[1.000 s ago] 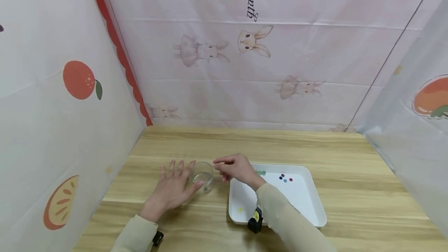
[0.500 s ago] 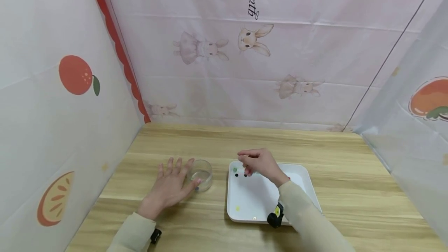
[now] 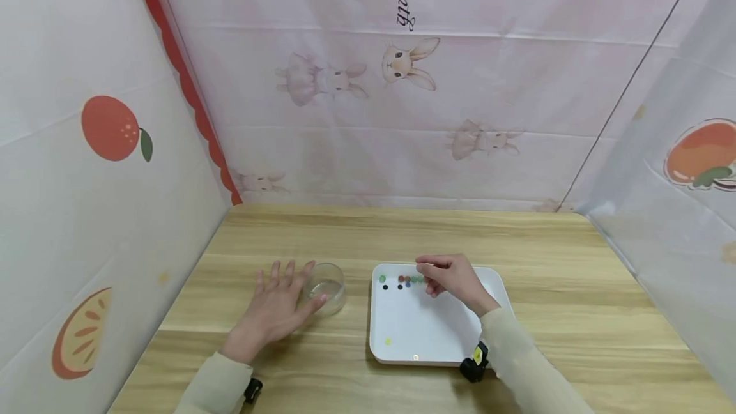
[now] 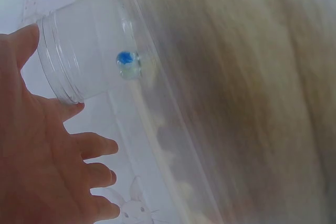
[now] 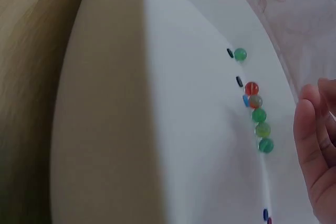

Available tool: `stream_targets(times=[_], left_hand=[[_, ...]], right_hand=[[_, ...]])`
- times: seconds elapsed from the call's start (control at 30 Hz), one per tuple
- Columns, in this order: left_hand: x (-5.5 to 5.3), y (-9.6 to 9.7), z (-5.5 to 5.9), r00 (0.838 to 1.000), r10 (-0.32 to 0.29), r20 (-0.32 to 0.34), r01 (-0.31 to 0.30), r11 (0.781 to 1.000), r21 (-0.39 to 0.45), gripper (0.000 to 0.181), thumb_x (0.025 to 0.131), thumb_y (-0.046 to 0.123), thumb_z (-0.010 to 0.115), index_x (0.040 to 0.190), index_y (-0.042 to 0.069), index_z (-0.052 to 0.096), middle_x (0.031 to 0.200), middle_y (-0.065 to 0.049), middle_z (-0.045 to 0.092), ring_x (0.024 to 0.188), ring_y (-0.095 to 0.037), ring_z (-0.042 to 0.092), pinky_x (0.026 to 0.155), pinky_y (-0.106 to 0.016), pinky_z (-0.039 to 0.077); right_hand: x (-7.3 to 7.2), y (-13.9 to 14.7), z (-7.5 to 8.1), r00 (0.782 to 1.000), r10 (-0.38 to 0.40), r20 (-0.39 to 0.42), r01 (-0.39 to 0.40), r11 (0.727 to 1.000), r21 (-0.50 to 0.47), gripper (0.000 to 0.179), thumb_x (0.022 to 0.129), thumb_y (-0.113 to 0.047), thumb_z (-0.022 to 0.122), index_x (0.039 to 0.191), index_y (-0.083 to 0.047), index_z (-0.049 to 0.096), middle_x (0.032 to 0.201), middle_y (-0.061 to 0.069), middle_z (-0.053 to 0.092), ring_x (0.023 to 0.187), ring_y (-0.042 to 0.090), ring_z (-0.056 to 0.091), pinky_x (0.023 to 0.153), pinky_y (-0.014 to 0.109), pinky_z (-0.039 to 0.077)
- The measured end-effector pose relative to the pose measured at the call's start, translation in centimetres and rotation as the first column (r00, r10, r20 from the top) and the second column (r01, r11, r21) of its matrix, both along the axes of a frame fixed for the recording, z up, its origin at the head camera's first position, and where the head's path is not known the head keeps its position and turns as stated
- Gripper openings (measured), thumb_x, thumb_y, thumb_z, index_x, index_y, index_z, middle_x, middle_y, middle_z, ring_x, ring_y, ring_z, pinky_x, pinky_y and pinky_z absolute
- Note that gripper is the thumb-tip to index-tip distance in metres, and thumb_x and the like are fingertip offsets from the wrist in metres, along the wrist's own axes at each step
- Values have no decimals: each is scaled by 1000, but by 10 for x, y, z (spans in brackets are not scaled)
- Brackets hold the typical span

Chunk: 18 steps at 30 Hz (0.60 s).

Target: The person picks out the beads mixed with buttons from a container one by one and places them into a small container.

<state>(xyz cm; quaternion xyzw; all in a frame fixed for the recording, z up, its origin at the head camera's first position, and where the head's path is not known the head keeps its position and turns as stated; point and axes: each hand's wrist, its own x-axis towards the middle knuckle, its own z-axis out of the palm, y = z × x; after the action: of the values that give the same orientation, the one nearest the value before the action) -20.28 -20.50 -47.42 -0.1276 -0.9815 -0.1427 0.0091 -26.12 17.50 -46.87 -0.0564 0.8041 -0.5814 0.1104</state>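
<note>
My left hand is at a clear round jar on the table. Its thumb and index finger hold the rim from two sides, the other fingers spread straight. Inside the jar lies a blue and clear marble. My right hand hovers over the far side of a white tray, thumb and fingertips close together, with nothing visible between them. Along the tray's far wall sit a green marble, a red marble and several more in a row. Some lie behind the right hand in the head view.
Small flat discs lie in the tray by the marbles, among them a black disc and a blue disc. A yellow piece is near the front left corner. Printed cloth walls enclose the wooden table.
My right hand has moved from beside the jar to the right, over the tray, uncovering part of the marble row. The left hand stays at the jar. The head view has shifted slightly.
</note>
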Motion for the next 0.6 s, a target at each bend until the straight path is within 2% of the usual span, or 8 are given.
stream_targets(times=[0.27,0.6], left_hand=[[1,0,0,1000,7,-5,-7,1000,2,83,105,71,39,168,18,28,167,-33,29,156,-60,18,122,-80,7],[1,3,3,1000,13,8,-13,1000,4,83,105,70,41,168,17,28,166,-33,30,156,-60,18,122,-81,5]], right_hand=[[-1,17,-13,998,-45,41,44,998,33,35,99,-21,74,127,-1,75,81,14,73,62,15,68,63,31,62],[-1,23,-29,996,-54,74,53,998,18,33,100,-15,72,128,3,74,65,5,69,55,14,66,56,29,60]])
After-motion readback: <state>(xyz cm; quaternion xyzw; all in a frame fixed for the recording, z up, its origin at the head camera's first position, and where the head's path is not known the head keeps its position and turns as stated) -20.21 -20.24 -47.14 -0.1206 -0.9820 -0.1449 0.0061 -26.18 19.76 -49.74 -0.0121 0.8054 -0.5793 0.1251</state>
